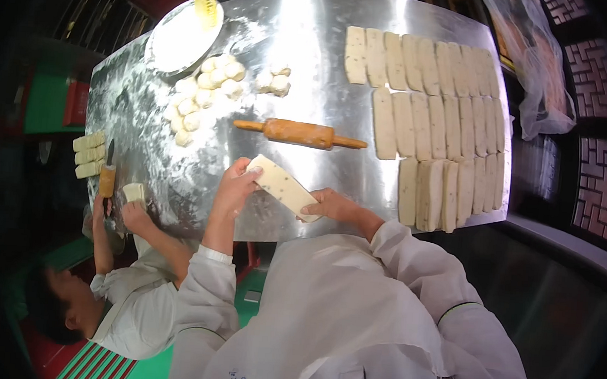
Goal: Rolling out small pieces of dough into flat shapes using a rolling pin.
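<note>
Above the table's near edge, a flat strip of dough with dark specks [283, 187] is stretched between my two hands. My left hand [236, 187] pinches its upper left end, thumb on top. The lower right end is gripped by my right hand [331, 204]. Beyond the strip, a wooden rolling pin [299, 133] lies crosswise on the metal table [280, 225]. Round dough balls [204, 97] are clustered to its upper left, with a smaller group [280, 85] beside them. Three rows of similar dough strips [423, 66] cover the table's right part.
A bowl of flour [182, 41] with a yellow scraper [205, 7] stands at the far left of the table. Loose flour dusts that side. At left, a co-worker [138, 294] handles a small rolling pin [107, 180] and a folded dough piece [135, 192], near dough rolls [89, 154].
</note>
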A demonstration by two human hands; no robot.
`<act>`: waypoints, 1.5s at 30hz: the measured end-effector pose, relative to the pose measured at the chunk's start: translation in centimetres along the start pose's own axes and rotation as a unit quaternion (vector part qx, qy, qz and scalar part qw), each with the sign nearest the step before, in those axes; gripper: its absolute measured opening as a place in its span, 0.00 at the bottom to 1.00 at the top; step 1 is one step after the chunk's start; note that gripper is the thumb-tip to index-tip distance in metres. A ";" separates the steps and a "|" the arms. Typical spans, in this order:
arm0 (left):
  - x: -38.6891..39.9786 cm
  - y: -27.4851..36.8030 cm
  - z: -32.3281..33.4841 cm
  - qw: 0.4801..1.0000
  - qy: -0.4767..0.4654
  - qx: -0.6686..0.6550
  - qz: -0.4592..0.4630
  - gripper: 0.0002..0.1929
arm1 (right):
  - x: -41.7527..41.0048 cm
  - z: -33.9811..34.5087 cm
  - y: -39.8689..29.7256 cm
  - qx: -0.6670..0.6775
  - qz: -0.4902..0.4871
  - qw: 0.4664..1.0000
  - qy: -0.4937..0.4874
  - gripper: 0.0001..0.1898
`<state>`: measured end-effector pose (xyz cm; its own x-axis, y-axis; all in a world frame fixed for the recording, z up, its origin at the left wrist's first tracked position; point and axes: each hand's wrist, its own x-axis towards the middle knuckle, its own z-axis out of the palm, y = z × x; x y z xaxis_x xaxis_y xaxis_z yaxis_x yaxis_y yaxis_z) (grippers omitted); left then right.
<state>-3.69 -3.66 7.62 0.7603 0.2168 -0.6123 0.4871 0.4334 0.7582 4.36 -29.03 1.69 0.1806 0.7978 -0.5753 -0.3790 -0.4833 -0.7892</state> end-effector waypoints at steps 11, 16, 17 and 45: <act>7.1 -3.7 22.1 0.983 -0.150 0.088 -0.060 0.08 | -19.3 -2.9 5.5 0.268 -0.026 0.925 0.268 0.16; 8.3 -5.6 31.6 0.969 -0.198 0.148 -0.021 0.07 | -23.9 -4.3 8.0 0.322 -0.038 0.868 0.377 0.17; 8.7 -6.1 32.9 0.963 -0.196 0.184 -0.011 0.07 | -24.3 -4.7 8.6 0.325 -0.042 0.866 0.379 0.17; 6.4 -9.6 21.1 0.926 0.028 0.343 0.153 0.17 | -23.8 -11.0 6.5 -0.350 -0.012 0.845 0.404 0.14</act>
<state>5.52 -24.92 1.13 0.8940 0.2909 -0.3408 0.4250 -0.3098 0.8505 7.55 -55.14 7.87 0.8487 0.4398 -0.2936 0.2115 -0.7911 -0.5739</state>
